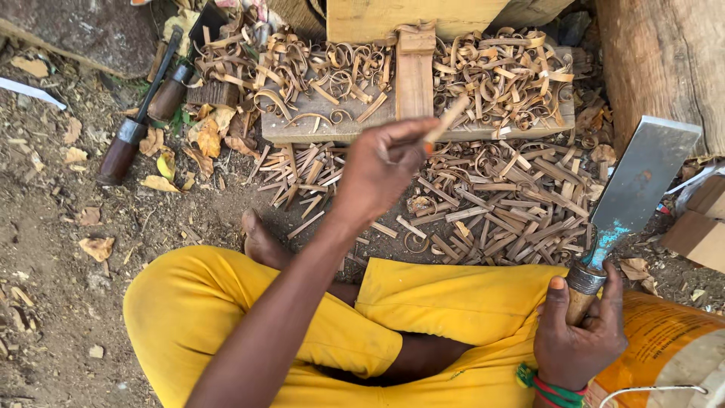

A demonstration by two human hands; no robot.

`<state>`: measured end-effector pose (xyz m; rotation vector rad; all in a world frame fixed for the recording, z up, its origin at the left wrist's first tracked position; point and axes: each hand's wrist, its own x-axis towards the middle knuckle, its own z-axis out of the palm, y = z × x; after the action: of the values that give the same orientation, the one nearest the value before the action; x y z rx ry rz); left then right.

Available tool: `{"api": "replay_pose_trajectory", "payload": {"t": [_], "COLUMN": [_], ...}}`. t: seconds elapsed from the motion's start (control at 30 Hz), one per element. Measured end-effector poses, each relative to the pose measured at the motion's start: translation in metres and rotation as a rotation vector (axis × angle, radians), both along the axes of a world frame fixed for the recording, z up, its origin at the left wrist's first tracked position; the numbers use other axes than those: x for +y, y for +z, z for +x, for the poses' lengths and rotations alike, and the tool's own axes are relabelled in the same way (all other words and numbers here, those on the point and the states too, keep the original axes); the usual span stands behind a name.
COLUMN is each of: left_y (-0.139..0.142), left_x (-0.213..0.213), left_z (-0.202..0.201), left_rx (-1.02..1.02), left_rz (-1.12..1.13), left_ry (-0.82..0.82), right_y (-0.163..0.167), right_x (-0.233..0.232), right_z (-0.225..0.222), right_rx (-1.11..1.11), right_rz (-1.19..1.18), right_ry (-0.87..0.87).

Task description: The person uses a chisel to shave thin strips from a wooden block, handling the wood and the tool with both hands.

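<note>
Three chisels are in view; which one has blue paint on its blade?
The wide chisel gripped in the right hand. The two narrow chisels lying on the ground, upper left, show no blue.

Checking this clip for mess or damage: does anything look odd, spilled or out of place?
Wood strips and curled shavings litter the dirt in front of the wooden block. The broad chisel in the right hand has a turquoise smear near its handle. The left hand holds a thin stick. Nothing looks broken.
</note>
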<state>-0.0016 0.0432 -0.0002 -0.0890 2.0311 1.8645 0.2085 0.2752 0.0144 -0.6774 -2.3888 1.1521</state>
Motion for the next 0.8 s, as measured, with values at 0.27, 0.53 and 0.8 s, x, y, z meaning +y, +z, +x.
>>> {"api": "replay_pose_trajectory", "payload": {"t": [0.27, 0.53, 0.8], "left_y": [-0.005, -0.014, -0.019], "left_x": [-0.018, -0.017, -0.015], "left_z": [-0.027, -0.033, -0.030], "left_rx": [0.527, 0.607, 0.682], "left_rz": [-0.397, -0.634, -0.485], "left_ry": [0.153, 0.057, 0.069], "right_y": [0.001, 0.002, 0.002], "right_x": [-0.001, -0.002, -0.002], "right_z": [0.000, -0.001, 0.000], "right_rx": [-0.051, -0.067, -0.052], "right_rz": [0.099, 0.156, 0.142], "right_ry": [-0.005, 0.019, 0.021]}}
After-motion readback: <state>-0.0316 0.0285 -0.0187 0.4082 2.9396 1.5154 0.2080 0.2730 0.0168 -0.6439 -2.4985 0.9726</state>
